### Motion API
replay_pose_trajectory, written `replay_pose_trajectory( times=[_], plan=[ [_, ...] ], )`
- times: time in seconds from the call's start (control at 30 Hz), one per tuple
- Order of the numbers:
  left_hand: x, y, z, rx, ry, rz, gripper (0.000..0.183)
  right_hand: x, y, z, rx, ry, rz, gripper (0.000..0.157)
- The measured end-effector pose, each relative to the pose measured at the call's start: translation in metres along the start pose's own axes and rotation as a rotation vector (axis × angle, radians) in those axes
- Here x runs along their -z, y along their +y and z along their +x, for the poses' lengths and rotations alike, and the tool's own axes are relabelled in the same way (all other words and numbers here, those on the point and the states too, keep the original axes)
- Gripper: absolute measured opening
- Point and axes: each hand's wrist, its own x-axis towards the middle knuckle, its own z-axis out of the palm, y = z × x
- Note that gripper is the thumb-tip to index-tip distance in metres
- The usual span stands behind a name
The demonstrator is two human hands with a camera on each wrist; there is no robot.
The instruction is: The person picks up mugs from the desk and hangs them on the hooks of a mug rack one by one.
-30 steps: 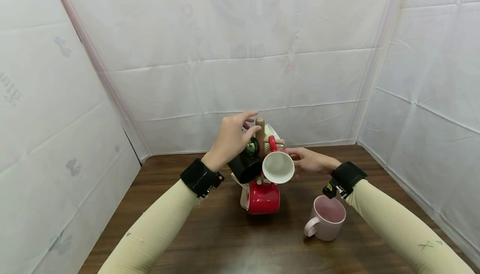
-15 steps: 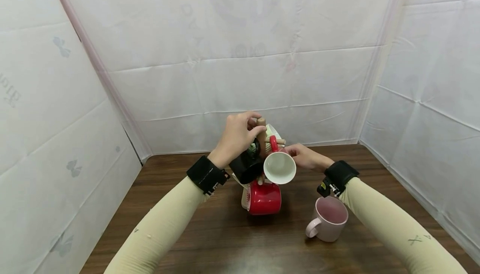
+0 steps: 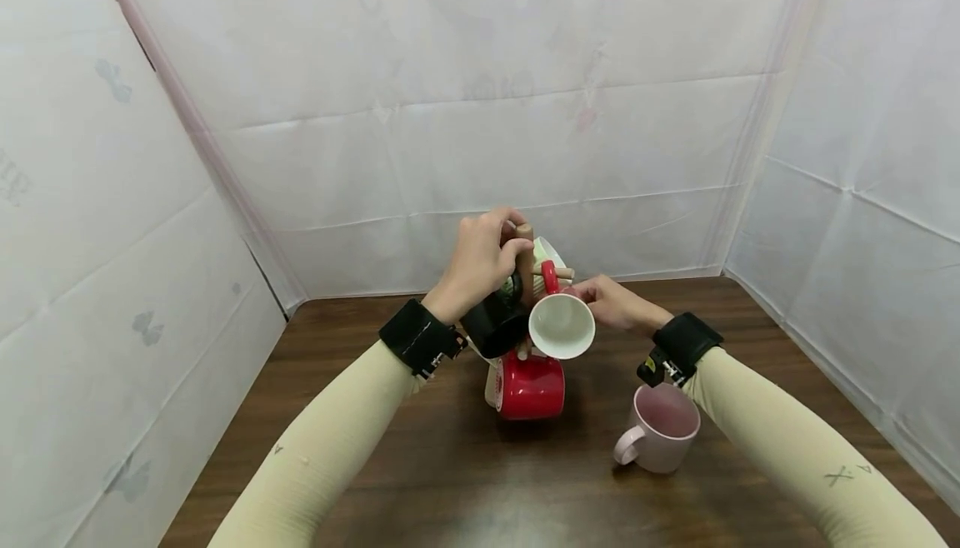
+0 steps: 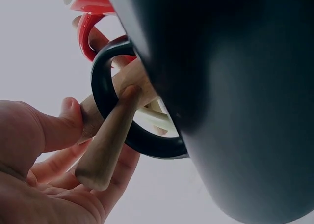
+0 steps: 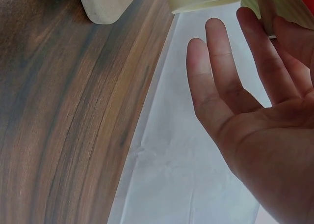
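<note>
A wooden mug tree (image 3: 525, 252) stands toward the back of the table, hung with several mugs. My left hand (image 3: 480, 256) grips its post near the top, thumb and fingers around the wood. A black mug (image 4: 235, 86) hangs by its handle on a peg (image 4: 110, 140) right beside that hand. On the other side, my right hand (image 3: 615, 305) pinches a wooden peg (image 5: 266, 10) between thumb and index finger, its other fingers extended. Right by it hangs a red mug (image 3: 561, 327), white inside. A second red mug (image 3: 532, 390) hangs lower; a pale green striped mug (image 3: 551, 252) is behind.
A pink mug (image 3: 660, 435) stands upright on the dark wooden table (image 3: 420, 481), below my right wrist. White sheeting (image 3: 337, 156) walls in the back and both sides. The mug tree's pale base (image 5: 110, 3) shows in the right wrist view.
My left hand has moved right and closed from hovering beside the post to gripping it. The right hand has shifted slightly left. The view has tilted a little; the mugs hang as before.
</note>
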Motion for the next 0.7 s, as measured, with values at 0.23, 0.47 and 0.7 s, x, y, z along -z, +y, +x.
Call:
replay_pose_trajectory(
  times=[0.23, 0.47, 0.7],
  plan=[
    [0.001, 0.006, 0.005, -0.009, -0.010, 0.000, 0.009, 0.003, -0.018, -0.007, 0.002, 0.020, 0.011, 0.011],
    [0.000, 0.008, 0.004, -0.014, -0.014, -0.014, 0.007, 0.000, -0.040, -0.015, -0.018, 0.053, -0.001, 0.006],
    [-0.002, 0.010, 0.004, -0.016, -0.032, 0.000, 0.008, 0.000, -0.043, -0.021, -0.022, 0.067, -0.037, 0.015]
  ],
)
